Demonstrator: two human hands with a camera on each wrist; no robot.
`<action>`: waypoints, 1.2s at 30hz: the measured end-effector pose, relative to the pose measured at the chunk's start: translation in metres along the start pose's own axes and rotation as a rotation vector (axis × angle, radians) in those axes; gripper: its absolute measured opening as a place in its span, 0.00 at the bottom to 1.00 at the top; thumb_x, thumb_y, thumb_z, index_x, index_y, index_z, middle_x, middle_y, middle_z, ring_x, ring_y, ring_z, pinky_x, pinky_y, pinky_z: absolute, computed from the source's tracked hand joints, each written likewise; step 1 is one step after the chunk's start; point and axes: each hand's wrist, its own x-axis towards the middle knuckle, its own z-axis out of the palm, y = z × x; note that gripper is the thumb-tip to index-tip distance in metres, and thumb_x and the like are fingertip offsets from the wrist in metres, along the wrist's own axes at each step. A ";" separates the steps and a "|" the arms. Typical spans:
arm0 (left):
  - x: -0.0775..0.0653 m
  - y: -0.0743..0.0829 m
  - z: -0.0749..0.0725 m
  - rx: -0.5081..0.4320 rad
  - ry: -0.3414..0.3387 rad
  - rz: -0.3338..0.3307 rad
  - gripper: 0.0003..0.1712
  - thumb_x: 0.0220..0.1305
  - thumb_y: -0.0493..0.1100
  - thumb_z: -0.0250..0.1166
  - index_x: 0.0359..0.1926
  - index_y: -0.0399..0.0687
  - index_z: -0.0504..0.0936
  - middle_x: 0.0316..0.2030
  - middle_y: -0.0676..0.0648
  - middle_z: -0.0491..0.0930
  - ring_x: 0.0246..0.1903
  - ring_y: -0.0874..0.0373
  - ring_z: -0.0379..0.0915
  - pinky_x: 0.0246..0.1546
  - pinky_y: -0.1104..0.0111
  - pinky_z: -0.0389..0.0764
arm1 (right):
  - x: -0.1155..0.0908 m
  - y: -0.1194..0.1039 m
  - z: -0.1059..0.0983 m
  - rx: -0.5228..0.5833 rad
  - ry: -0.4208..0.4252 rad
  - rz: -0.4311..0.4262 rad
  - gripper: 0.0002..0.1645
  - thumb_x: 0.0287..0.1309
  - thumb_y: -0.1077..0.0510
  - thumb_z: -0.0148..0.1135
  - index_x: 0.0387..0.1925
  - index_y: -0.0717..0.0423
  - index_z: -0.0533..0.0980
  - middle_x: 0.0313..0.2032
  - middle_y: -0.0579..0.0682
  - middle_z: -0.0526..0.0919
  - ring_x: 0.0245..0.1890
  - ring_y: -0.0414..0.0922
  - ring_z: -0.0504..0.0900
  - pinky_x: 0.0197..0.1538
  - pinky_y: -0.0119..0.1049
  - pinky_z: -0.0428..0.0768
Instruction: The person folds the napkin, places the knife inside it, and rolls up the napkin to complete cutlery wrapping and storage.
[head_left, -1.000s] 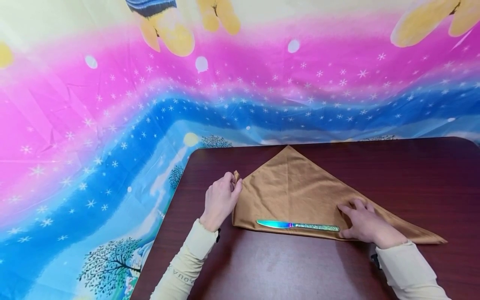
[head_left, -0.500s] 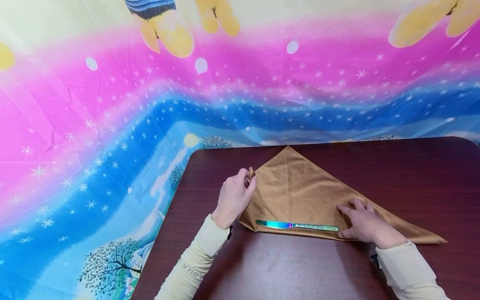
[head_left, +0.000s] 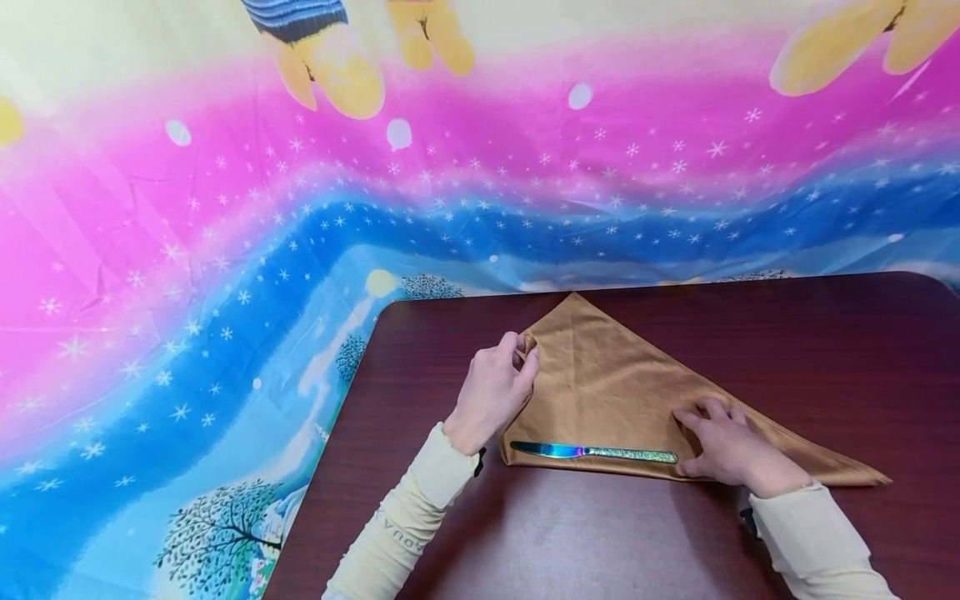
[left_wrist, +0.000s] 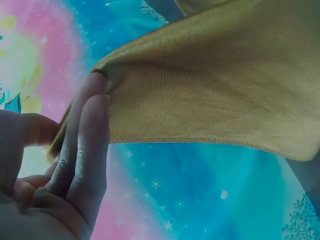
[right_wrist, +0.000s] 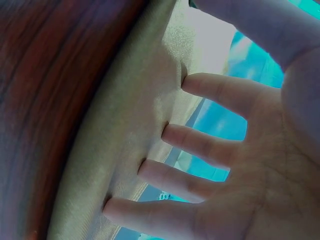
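Left hand now further inward, pinching left corner of tan, satiny triangular cloth | Right hand fingers spread, tips on cloth | iridescent metal table knife lies on cloth's near edge, dark-red wood-grain table beneath | advisable: corner taut, right side anchored

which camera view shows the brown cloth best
The head view: nearly the whole outline of the brown cloth shows there. The left wrist view shows only the part by the left hand; the right wrist view, only a section by the right hand.
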 end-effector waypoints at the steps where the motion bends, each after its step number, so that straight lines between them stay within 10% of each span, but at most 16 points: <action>1: 0.001 0.001 0.001 -0.005 -0.002 0.006 0.07 0.67 0.44 0.58 0.33 0.46 0.74 0.23 0.52 0.83 0.21 0.66 0.77 0.22 0.79 0.73 | 0.000 0.000 0.000 0.001 0.000 0.000 0.47 0.35 0.49 0.76 0.58 0.66 0.72 0.55 0.75 0.65 0.49 0.76 0.64 0.49 0.65 0.69; 36: -0.008 0.037 0.045 -0.027 -0.133 0.206 0.04 0.67 0.41 0.57 0.36 0.44 0.75 0.27 0.50 0.84 0.19 0.68 0.75 0.19 0.87 0.66 | -0.002 0.000 -0.002 0.009 -0.011 0.000 0.47 0.36 0.49 0.76 0.59 0.67 0.72 0.58 0.74 0.65 0.48 0.76 0.64 0.49 0.64 0.70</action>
